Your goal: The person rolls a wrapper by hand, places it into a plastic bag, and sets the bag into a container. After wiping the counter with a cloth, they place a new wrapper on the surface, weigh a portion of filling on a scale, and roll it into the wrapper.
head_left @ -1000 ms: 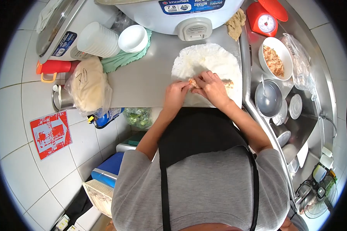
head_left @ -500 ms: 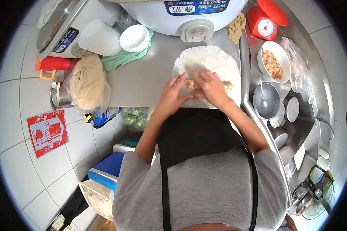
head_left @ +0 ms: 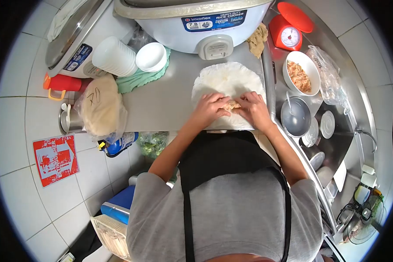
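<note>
A stack of thin, round white wrappers lies on the steel counter in front of me. Orange-flecked minced filling shows on the near part of the top wrapper, between my hands. My left hand curls its fingers around the left end of this filling. At the right end, my right hand presses with bent fingers. The parts of the filling under my fingers are hidden. More filling sits in a white bowl to the right.
A rice cooker stands behind the wrappers. White bowls rest on a green cloth, beside a bagged wrapper pack. On the right are a red scale, a grey bowl and the sink.
My right hand has shifted from over the middle of the filling to its right end. My left fingers have closed in at the left end. The view has tilted slightly.
</note>
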Motion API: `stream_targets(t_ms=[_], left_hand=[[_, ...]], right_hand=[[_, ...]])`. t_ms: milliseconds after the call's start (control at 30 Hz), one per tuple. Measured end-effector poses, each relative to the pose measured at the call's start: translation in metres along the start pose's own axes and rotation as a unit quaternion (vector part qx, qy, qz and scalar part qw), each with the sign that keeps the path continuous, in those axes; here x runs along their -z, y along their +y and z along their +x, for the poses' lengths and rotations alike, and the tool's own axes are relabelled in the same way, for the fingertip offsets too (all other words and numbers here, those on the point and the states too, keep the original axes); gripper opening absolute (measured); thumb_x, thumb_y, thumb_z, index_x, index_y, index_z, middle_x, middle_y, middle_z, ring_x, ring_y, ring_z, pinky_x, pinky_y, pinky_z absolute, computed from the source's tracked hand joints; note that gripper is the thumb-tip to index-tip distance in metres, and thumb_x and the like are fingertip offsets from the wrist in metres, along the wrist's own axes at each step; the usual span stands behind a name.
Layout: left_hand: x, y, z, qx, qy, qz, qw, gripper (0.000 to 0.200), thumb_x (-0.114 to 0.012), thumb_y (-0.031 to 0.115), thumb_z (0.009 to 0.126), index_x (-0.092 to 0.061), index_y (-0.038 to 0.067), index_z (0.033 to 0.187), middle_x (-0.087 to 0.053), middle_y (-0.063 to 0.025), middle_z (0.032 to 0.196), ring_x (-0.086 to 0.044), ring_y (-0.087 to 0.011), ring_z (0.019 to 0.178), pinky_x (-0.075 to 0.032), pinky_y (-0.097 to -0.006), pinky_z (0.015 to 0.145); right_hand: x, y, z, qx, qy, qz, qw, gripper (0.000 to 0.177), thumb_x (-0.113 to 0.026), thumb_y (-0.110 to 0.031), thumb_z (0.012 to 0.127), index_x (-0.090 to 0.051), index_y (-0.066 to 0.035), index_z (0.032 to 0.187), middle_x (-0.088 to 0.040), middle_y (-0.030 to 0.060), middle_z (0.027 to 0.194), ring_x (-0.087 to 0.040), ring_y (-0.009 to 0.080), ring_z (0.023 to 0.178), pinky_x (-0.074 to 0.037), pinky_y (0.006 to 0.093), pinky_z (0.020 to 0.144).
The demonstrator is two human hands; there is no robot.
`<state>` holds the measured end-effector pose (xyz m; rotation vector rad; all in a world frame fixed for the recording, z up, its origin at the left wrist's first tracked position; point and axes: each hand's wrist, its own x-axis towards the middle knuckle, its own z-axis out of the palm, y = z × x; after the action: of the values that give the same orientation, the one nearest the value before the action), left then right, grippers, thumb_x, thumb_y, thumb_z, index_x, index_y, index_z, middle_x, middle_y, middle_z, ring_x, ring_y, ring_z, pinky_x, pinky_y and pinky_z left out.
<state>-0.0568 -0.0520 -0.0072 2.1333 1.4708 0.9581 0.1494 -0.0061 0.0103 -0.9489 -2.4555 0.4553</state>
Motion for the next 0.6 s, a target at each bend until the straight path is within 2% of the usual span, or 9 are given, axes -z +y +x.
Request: stream_targets(t_ms=[100, 200, 300, 400, 433, 533, 600], left_hand=[[-0.014, -0.009, 0.005, 0.012, -0.044, -0.027, 0.999, 0.033, -0.071, 0.025, 0.071, -0.068, 0.008, 0.098, -0.060, -0.0050, 0.097, -0.054, -0.0238, 0.092, -0.039, -0.0369, 0.082], [-0.009, -0.001, 0.003, 0.011, -0.032, 0.013, 0.999, 0.032, -0.071, 0.026, 0.071, -0.069, 0.010, 0.098, -0.059, -0.0041, 0.097, -0.054, -0.0233, 0.092, -0.039, -0.0367, 0.081], [-0.018, 0.002, 0.012, -0.002, -0.057, 0.018, 0.998, 0.033, -0.071, 0.027, 0.070, -0.069, 0.010, 0.099, -0.059, -0.0039, 0.096, -0.054, -0.0223, 0.093, -0.039, -0.0364, 0.081], [-0.025, -0.004, 0.019, 0.005, -0.097, 0.010, 0.995, 0.037, -0.072, 0.029, 0.069, -0.069, 0.010, 0.100, -0.059, -0.0033, 0.097, -0.054, -0.0222, 0.093, -0.039, -0.0365, 0.081], [-0.024, -0.002, 0.020, -0.005, -0.090, 0.014, 0.996, 0.036, -0.072, 0.029, 0.070, -0.069, 0.010, 0.101, -0.059, -0.0036, 0.098, -0.054, -0.0222, 0.092, -0.039, -0.0366, 0.081], [-0.017, 0.007, 0.016, -0.024, -0.085, 0.021, 0.996, 0.034, -0.070, 0.029, 0.073, -0.068, 0.009, 0.101, -0.058, -0.0040, 0.097, -0.055, -0.0219, 0.093, -0.040, -0.0370, 0.082], [-0.019, 0.016, 0.022, -0.032, -0.092, 0.010, 0.995, 0.029, -0.067, 0.028, 0.076, -0.067, 0.008, 0.098, -0.057, -0.0041, 0.096, -0.054, -0.0213, 0.094, -0.041, -0.0373, 0.082]], right_hand=[[-0.005, 0.003, 0.003, -0.016, -0.046, -0.021, 0.999, 0.036, -0.073, -0.017, 0.067, -0.069, -0.010, 0.102, -0.057, 0.0024, 0.095, -0.051, 0.0220, 0.093, -0.039, 0.0335, 0.079], [0.008, 0.003, 0.002, -0.015, -0.035, 0.011, 0.999, 0.034, -0.073, -0.016, 0.068, -0.069, -0.012, 0.102, -0.056, 0.0023, 0.097, -0.051, 0.0220, 0.094, -0.039, 0.0344, 0.081], [0.013, 0.011, -0.007, -0.048, -0.010, 0.009, 0.999, 0.034, -0.073, -0.015, 0.068, -0.069, -0.015, 0.102, -0.057, 0.0020, 0.097, -0.051, 0.0223, 0.095, -0.039, 0.0352, 0.082], [0.010, 0.026, -0.013, -0.024, -0.050, 0.044, 0.997, 0.038, -0.074, -0.015, 0.068, -0.068, -0.014, 0.105, -0.057, 0.0030, 0.098, -0.051, 0.0236, 0.096, -0.039, 0.0360, 0.084], [0.016, 0.024, -0.010, -0.015, -0.064, 0.046, 0.997, 0.039, -0.074, -0.014, 0.068, -0.068, -0.010, 0.107, -0.057, 0.0053, 0.100, -0.050, 0.0247, 0.096, -0.039, 0.0363, 0.085], [0.023, 0.022, -0.013, -0.052, -0.039, 0.082, 0.995, 0.038, -0.074, -0.012, 0.069, -0.067, -0.007, 0.106, -0.057, 0.0080, 0.101, -0.051, 0.0253, 0.098, -0.038, 0.0370, 0.086], [0.031, 0.023, -0.018, -0.076, -0.060, 0.093, 0.991, 0.040, -0.072, -0.007, 0.071, -0.065, -0.004, 0.110, -0.057, 0.0116, 0.103, -0.053, 0.0282, 0.097, -0.043, 0.0380, 0.085]])
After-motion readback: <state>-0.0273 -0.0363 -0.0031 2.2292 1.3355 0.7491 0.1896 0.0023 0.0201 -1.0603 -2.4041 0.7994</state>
